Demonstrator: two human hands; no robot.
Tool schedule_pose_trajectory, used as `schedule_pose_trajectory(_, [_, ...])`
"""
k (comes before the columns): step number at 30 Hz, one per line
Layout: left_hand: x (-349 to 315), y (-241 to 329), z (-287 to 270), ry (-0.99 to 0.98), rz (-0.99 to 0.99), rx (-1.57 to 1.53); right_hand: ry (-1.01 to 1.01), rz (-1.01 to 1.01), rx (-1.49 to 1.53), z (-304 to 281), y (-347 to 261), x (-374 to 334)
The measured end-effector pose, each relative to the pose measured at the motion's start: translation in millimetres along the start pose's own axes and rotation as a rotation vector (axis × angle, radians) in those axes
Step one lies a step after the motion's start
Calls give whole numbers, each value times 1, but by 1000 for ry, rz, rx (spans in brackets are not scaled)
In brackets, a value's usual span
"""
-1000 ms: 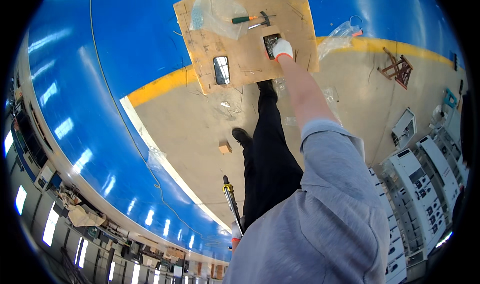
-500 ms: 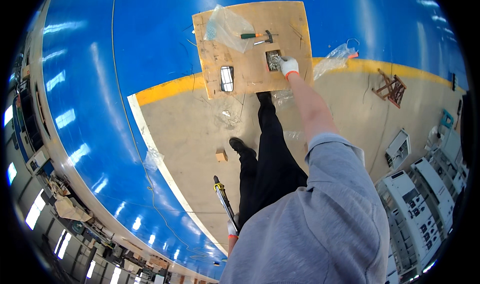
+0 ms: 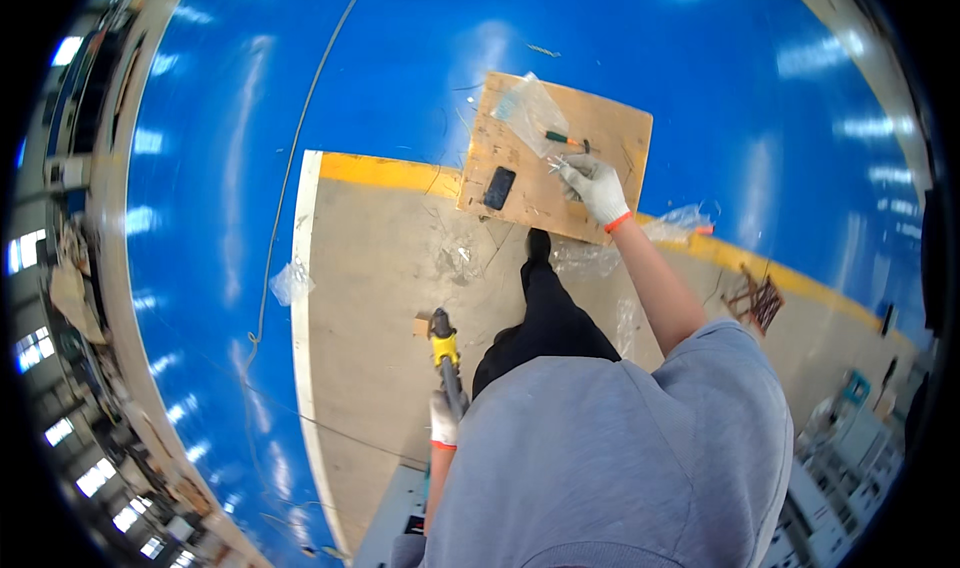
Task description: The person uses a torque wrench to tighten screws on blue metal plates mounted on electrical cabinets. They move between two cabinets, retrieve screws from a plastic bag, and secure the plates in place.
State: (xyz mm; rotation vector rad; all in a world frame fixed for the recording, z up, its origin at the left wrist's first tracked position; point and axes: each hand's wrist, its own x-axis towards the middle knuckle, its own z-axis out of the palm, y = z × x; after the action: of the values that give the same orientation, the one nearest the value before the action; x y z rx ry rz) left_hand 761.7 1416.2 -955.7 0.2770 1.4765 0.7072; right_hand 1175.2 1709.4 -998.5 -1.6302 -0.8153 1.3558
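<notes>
My right hand (image 3: 590,185), in a white glove with an orange cuff, is raised over the wooden board (image 3: 610,133). Its fingers are closed on a few thin shiny metal pins (image 3: 555,165), too small to make out fully. Down by my left hip, my left hand (image 3: 443,418), gloved the same way, grips a long hand tool (image 3: 445,353) with a dark nose, a yellow collar and a grey handle. On the board lie a black phone (image 3: 499,188), a clear plastic bag (image 3: 530,113) and a green-handled hammer (image 3: 566,139). My right hand hides the small box of pins.
A small cardboard box (image 3: 422,324) sits on the floor behind the tool's nose. Plastic wrap (image 3: 680,222) lies right of the board, near a brown metal frame (image 3: 755,300). A long cable (image 3: 290,168) crosses the blue floor at left.
My right hand has come up out of the small box with pins in its fingers. The tool in my left hand has risen and tilted. My view has shifted and turned.
</notes>
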Motion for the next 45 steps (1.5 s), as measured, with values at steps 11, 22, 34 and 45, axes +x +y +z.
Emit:
schedule_pose_trajectory(11, [-204, 26, -142, -843, 647, -379, -847, -195, 3, 267, -146, -277])
schedule_pose_trajectory(22, [-289, -43, -187, -255, 686, -1739, -1885, -491, -761, 421, -147, -540])
schedule_pose_trajectory(34, [-245, -19, -150, 434, 781, -1190, -2037, -1156, -1129, 478, -121, -519])
schedule_pose_trajectory(45, [-266, -35, -85, 230, 1006, -2043, -2512, -1009, -1293, 499, -106, -528])
